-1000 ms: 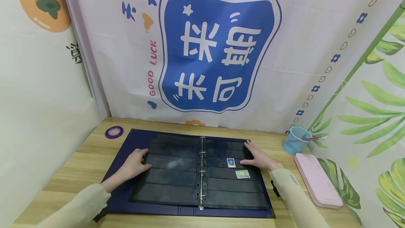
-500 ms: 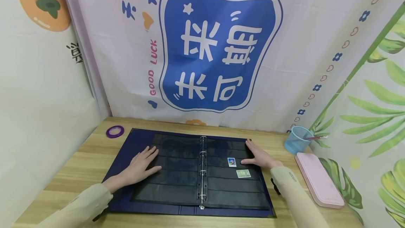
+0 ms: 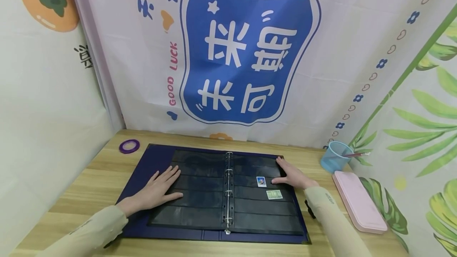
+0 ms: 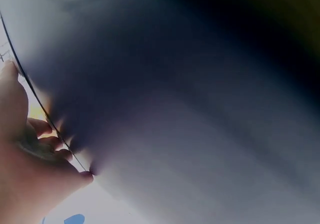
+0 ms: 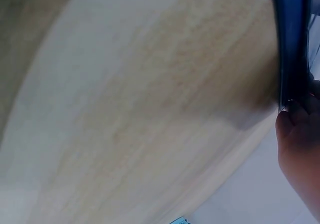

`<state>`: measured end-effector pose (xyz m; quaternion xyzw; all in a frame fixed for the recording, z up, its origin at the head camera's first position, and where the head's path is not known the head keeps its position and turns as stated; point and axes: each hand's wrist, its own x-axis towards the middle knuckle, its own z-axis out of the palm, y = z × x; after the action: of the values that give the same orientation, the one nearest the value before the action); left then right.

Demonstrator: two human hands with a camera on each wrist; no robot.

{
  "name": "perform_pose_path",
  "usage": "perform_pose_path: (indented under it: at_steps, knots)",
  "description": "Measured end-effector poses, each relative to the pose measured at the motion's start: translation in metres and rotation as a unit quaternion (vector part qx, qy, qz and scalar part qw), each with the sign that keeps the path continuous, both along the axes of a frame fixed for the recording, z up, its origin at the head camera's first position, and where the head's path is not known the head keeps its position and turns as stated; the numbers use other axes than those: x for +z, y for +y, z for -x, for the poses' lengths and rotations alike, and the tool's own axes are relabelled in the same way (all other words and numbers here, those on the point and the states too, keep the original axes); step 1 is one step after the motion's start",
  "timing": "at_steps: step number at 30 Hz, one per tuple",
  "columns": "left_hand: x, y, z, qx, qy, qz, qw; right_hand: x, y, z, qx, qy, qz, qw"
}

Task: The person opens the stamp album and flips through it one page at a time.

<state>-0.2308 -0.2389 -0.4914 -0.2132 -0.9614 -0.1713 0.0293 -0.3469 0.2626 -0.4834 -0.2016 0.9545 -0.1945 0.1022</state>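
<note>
An open navy ring binder (image 3: 143, 169) lies on the table with black pocket pages on either side of its metal rings (image 3: 228, 205). My left hand (image 3: 153, 189) rests on the outer part of the left page (image 3: 200, 187), fingers spread. At the opposite edge, my right hand (image 3: 294, 177) lies on the right page (image 3: 264, 221), thumb pointing inward. Close to that thumb, a blue stamp (image 3: 261, 181) and a green stamp (image 3: 274, 194) sit in the page's pockets. The right wrist view shows the fingers (image 5: 298, 115) at the binder's raised edge (image 5: 294, 39).
A purple tape roll (image 3: 129, 146) lies at the back left of the wooden table (image 3: 78, 181). On the right stand a blue mesh pen cup (image 3: 335, 158) and a pink case (image 3: 360, 201). A printed cloth (image 3: 150, 102) hangs behind the table.
My left hand has moved from the left page's outer edge inward and now lies flatter on the page with fingers spread. The right hand has stayed in place.
</note>
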Motion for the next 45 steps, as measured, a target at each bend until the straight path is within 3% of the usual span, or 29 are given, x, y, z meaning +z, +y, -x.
perform_pose_path:
  at_steps: [12,18,32,36,42,45]
  knots:
    - [-0.005,0.001,0.000,-0.003,-0.012,0.000,0.9999,0.004,0.000,-0.006,-0.014,0.048,-0.012,0.9987]
    - [-0.006,0.001,0.001,-0.005,-0.008,0.001,1.0000,0.013,-0.003,-0.008,-0.013,0.051,-0.001,0.9986]
    - [-0.001,0.001,0.002,-0.009,-0.015,0.001,0.9998,0.033,-0.014,-0.026,-0.104,0.047,0.061,0.9916]
    - [0.001,0.001,0.002,-0.009,-0.017,0.000,0.9998,0.039,-0.006,-0.032,-0.112,0.016,0.086,0.9898]
    - [0.001,-0.001,0.001,-0.006,-0.022,-0.002,0.9997,0.051,0.000,-0.033,-0.103,-0.080,0.158,0.9787]
    - [0.000,-0.001,0.002,-0.008,-0.022,-0.002,0.9997,0.063,-0.002,-0.034,-0.093,-0.086,0.166,0.9780]
